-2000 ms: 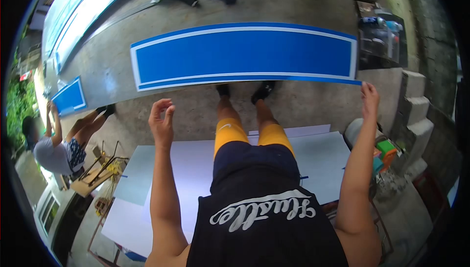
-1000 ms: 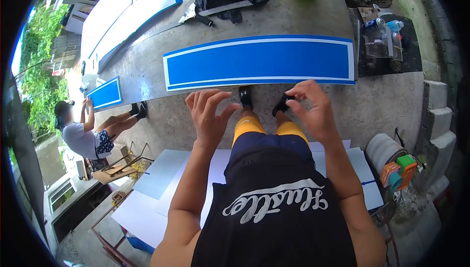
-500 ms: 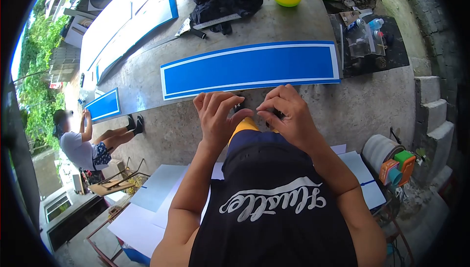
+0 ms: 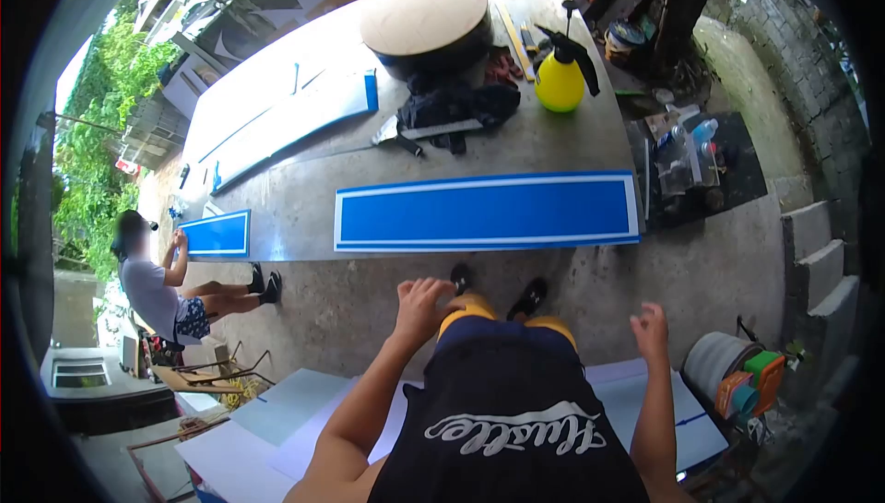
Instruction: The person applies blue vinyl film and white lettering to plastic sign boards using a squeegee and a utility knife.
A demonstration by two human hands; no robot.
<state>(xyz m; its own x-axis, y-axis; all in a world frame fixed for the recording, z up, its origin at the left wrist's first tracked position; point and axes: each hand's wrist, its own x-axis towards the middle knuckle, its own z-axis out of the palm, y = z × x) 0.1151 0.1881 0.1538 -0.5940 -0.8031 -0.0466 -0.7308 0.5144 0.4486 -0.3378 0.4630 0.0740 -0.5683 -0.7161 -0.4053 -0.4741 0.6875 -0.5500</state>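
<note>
My left hand (image 4: 426,306) is in front of my waist, below the table edge. Its fingers are bent close to the thumb, and whatever may be between them is too small to make out. Well out to the right hangs my right hand (image 4: 651,328), its fingers loosely curled and apart, with nothing visible in them. Neither hand touches the long blue panel with a white border line (image 4: 489,213), which lies flat along the near edge of the metal table (image 4: 295,213).
Further back stand a yellow spray bottle (image 4: 559,83) and a round drum-like object (image 4: 424,14), near a black cloth (image 4: 461,106) and a scraper (image 4: 392,134). At left a person (image 4: 152,277) handles a smaller blue panel (image 4: 217,234). White sheets (image 4: 249,443) lie behind me.
My hands were close together at the panel's near edge. They have since parted, the right one swinging out to the right. The view has tilted up, showing more of the table.
</note>
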